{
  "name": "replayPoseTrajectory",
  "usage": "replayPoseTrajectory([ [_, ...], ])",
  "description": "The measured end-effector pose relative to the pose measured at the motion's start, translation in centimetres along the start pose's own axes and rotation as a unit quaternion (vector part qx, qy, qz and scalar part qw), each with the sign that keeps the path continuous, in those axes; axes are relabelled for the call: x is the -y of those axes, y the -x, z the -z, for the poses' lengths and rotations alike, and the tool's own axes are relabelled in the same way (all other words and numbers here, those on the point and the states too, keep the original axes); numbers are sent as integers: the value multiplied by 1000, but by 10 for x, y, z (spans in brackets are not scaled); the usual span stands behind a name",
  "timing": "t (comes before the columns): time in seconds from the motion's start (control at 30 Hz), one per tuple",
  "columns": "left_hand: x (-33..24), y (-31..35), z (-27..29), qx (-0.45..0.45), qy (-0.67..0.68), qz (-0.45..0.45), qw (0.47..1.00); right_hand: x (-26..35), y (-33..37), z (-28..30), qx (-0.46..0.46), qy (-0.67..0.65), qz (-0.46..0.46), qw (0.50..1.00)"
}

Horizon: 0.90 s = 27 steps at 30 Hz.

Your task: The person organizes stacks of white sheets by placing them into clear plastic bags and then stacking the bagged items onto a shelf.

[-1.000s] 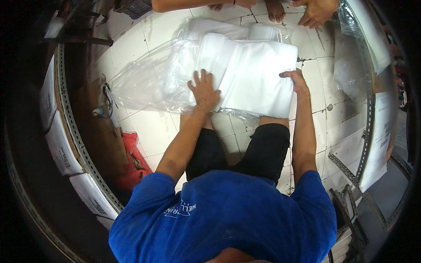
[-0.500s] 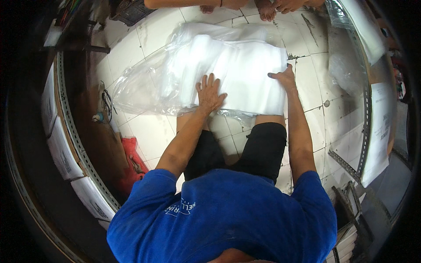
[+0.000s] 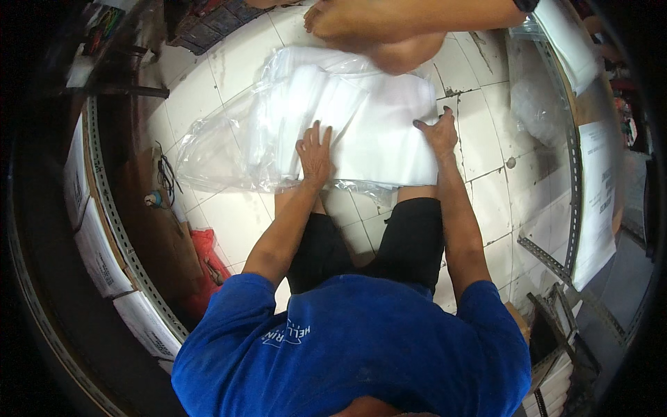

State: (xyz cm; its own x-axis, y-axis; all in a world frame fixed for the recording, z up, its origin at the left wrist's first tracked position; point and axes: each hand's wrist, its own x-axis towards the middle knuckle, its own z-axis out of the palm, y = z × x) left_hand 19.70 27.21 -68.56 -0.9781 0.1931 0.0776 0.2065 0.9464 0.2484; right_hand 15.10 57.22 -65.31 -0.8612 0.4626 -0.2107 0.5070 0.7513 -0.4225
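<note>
A thick stack of soft white sheets (image 3: 389,132) lies in front of me, across the tiled floor just beyond my knees. Clear plastic wrap (image 3: 212,149) spreads out from its left side and shows under its near edge. My left hand (image 3: 316,154) rests on the near left part of the stack, fingers slightly bent and apart, beside a raised fold. At the right edge, my right hand (image 3: 441,132) has its thumb and fingers spread, with the thumb against or just over the white layers. Neither hand closes round anything.
Another person's bare limb (image 3: 396,42) reaches in over the stack's far edge. Metal shelf frames stand on both sides, with wrapped white packs (image 3: 103,260) at left. A red bag (image 3: 207,254) and a dark cable (image 3: 165,177) lie at left; a dark crate (image 3: 215,28) stands far left.
The other person's limb has come in over the far edge. My left hand has shifted slightly left with its fingers drawn closer, and a fold in the white layers has opened out beside it.
</note>
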Motion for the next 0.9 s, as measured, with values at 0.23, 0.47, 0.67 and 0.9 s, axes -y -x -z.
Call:
replayPoseTrajectory([
  [0.23, 25, 7, 6, 23, -19, -77, 997, 13, 12, -5, -20, 5, 44, 999],
  [0.47, 24, 0, 41, 22, -34, 33, 999, 2, 13, -14, -26, -34, 40, 998],
  [0.67, 59, -2, 38, -34, 121, 254, 959, 7, 19, -12, -18, -35, 18, 999],
  [0.9, 82, -2, 12, -13, 204, 308, 929, -14, 15, -20, -12, -87, 10, 996],
])
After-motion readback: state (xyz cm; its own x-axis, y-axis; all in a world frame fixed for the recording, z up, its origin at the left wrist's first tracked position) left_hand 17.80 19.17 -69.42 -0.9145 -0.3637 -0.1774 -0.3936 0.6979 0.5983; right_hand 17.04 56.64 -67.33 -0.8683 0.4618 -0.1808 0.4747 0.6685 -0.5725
